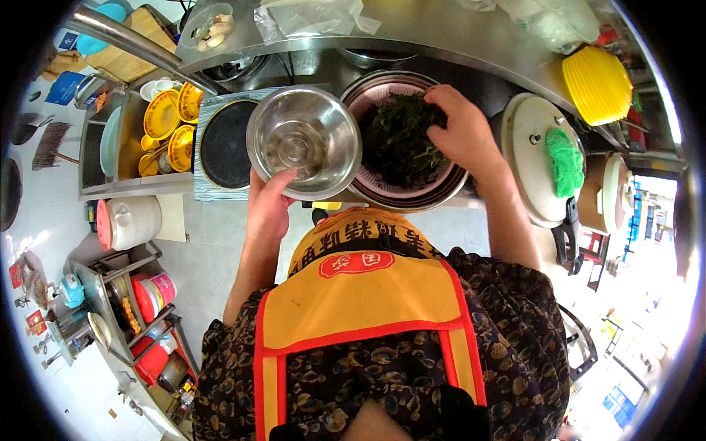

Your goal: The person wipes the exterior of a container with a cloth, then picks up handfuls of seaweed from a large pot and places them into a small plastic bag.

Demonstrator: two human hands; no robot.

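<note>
My left hand (270,205) grips the near rim of a stainless steel bowl (334,132), thumb over the edge. The bowl is tilted a little, with nothing but shine and some wet-looking marks visible inside. To its right, dark leafy greens (401,144) fill a pink plastic colander (380,184), which sits inside a wider metal basin (416,205). My right hand (460,124) reaches into the right side of the greens, fingers curled at the leaves. Whether any are pinched between the fingertips is hidden.
A round black plate-like surface (227,144) lies left of the bowl. Beyond it, yellow bowls (162,113) stand in a sink. At right is a large pressure cooker (529,165) with a green cloth (565,162) on its lid. A steel shelf (436,33) overhangs the back.
</note>
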